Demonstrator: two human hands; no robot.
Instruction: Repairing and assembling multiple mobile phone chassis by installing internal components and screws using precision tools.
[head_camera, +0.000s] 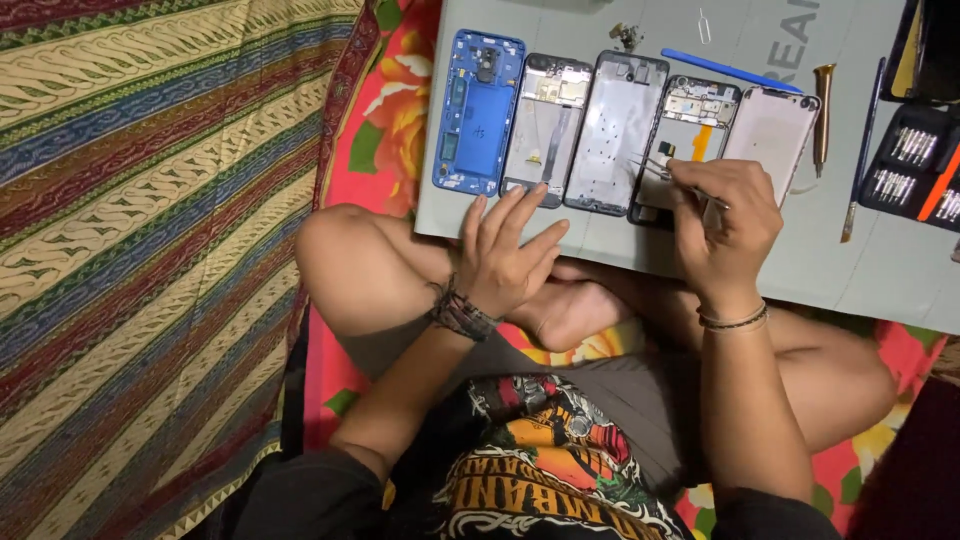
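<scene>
I sit cross-legged at a grey work mat (800, 260) with several opened phone parts laid in a row. My right hand (725, 225) is closed on thin metal tweezers (655, 167), whose tips reach over the phone frame with an orange flex strip (690, 130). My left hand (505, 255) rests open on the mat's near edge, fingertips touching the bottom of a silver phone frame (545, 125). A blue back cover (478, 110) lies at the left end, a grey mid frame (615, 130) in the middle, a pale screen panel (770, 130) at the right.
A blue pry stick (730, 70), a gold-handled tool (822, 110), a dark-handled screwdriver (862, 150) and a black bit case (910, 165) lie at the mat's right. Small screws (627, 36) sit at the top. Striped fabric (150, 250) covers the left; flowered cloth (390, 130) lies under me.
</scene>
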